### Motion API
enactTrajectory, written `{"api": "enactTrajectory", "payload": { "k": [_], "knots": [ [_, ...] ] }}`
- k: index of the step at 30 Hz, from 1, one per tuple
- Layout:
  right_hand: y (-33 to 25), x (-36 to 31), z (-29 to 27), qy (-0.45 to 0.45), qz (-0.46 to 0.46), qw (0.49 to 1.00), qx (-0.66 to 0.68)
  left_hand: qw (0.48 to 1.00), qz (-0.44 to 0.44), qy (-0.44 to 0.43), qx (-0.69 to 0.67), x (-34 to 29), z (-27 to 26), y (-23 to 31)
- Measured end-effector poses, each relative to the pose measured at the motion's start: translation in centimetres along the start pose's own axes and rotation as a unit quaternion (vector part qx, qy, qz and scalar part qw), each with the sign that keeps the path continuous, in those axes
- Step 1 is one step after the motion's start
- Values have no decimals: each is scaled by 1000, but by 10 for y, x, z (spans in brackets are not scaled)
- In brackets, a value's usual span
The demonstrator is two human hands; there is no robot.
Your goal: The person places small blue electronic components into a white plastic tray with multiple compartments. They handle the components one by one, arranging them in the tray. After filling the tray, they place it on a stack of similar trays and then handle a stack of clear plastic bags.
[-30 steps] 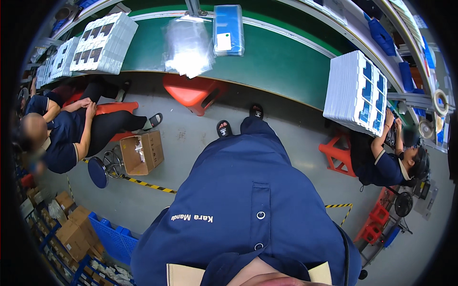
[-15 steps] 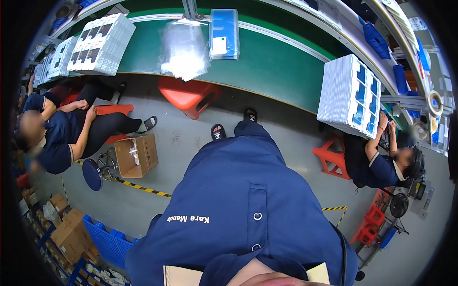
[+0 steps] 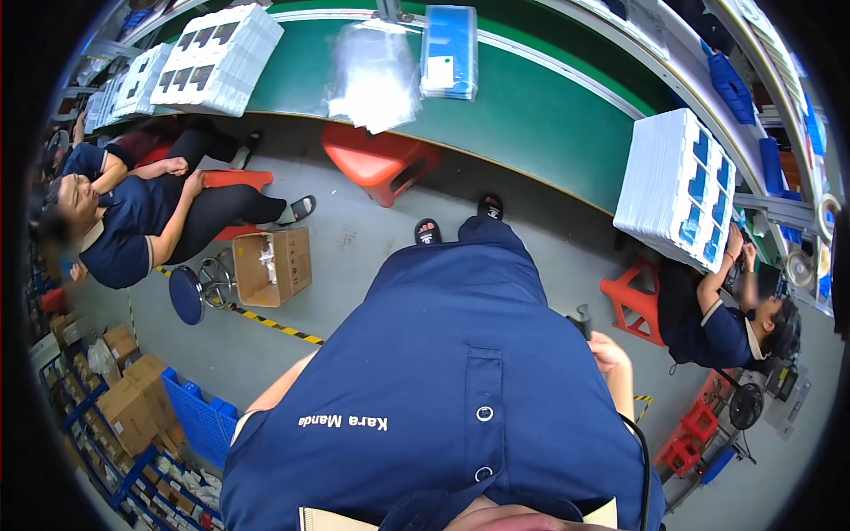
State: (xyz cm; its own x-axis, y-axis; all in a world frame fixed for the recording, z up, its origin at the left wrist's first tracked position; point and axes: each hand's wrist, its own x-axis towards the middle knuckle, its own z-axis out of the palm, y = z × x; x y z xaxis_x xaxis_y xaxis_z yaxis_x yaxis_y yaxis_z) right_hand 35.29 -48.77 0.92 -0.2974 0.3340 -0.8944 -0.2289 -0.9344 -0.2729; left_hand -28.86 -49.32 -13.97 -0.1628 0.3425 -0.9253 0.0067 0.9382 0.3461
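My right hand shows beside my right hip, its fingers curled and closed at a small dark object with a grey tip. What kind of object it is I cannot make out, as my shirt partly covers it. Only the left forearm shows at my left side; the left hand itself is hidden behind my body. Ahead of me, a pile of clear plastic bags and a blue flat pack lie on the green workbench, out of reach of both hands.
White tray stacks stand at the bench's left and right. Red stools and an open carton are on the floor. Seated co-workers are at left and right. Behind left, a blue pallet stands near shelves.
My right hand has come into view at my hip with the small dark object. The left forearm now shows too. The whole scene has shifted slightly to the right in the picture.
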Motion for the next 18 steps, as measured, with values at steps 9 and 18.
{"api": "enactTrajectory", "payload": {
  "k": [9, 18],
  "knots": [
    [-18, -87, -26, -94, -172, 980, -17, 946, -63, -194, -253, -137, -34, 43],
    [-138, -13, 111, 52, -205, 976, -58, 942, 106, -249, -198, -159, 57, 182]
  ]
}}
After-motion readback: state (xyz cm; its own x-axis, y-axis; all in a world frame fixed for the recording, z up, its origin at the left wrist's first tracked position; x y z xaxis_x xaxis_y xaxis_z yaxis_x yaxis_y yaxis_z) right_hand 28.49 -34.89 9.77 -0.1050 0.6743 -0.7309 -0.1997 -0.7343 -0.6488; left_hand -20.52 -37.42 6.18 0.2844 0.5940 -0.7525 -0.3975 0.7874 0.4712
